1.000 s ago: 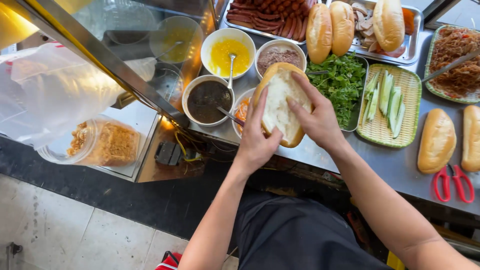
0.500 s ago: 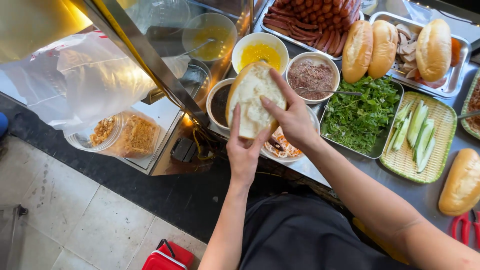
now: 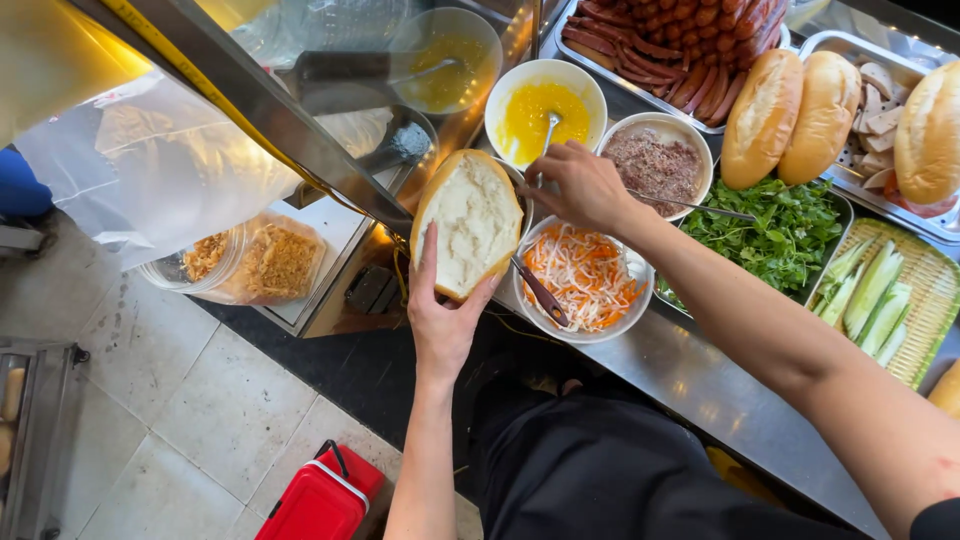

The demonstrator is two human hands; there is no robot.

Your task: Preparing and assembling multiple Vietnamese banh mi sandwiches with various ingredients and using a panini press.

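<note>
The split roll (image 3: 470,225) sits open in the left hand (image 3: 440,320), fingers cupped under it, above the bench's front edge. The right hand (image 3: 578,185) pinches a spoon handle (image 3: 548,135) in the yellow sauce bowl (image 3: 500,100), just behind the pickle bowl (image 3: 585,275).

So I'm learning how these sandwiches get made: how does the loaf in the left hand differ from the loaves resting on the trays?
The split loaf is cut open with its white crumb showing; the whole loaves are closed, showing only golden crust. The split loaf is held up in the left hand; the whole loaves lie across the metal trays. They share the same short, oblong shape and crust colour.
</note>
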